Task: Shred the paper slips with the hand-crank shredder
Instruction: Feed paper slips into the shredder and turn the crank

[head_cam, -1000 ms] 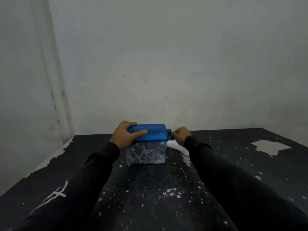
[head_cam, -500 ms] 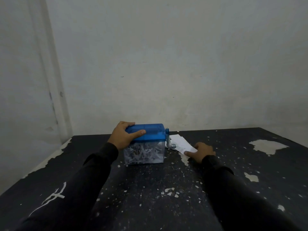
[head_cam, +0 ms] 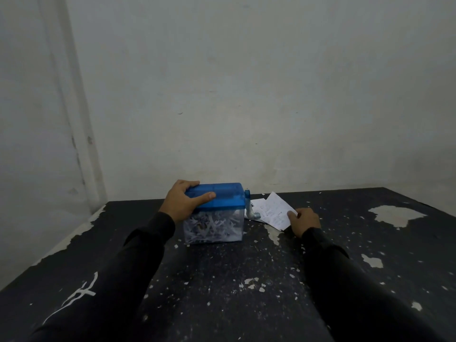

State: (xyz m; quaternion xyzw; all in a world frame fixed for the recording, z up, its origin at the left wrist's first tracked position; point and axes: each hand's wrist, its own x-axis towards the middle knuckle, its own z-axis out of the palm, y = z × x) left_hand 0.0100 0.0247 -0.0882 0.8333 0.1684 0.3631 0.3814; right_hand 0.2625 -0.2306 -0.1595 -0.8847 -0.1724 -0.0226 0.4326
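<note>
Shredder (head_cam: 214,213) sits mid-worktop, blue lid over a clear bin packed with white shreds (head_cam: 212,227). Crank (head_cam: 249,208) hangs down on its right side, untouched. Left hand (head_cam: 183,202) grips the lid's left end, thumb across the top. Paper slips (head_cam: 272,210) lie just right of the crank; right hand (head_cam: 304,220) pinches the near corner of the top slip, lifting it slightly. Worktop (head_cam: 222,292) black, paint chipped, flecked white. Pale wall (head_cam: 246,95) behind.

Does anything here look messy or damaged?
Yes. The black table is badly worn: its paint has flaked off in pale patches, the biggest at far right, and small white flecks lie scattered in front of the shredder.
</note>
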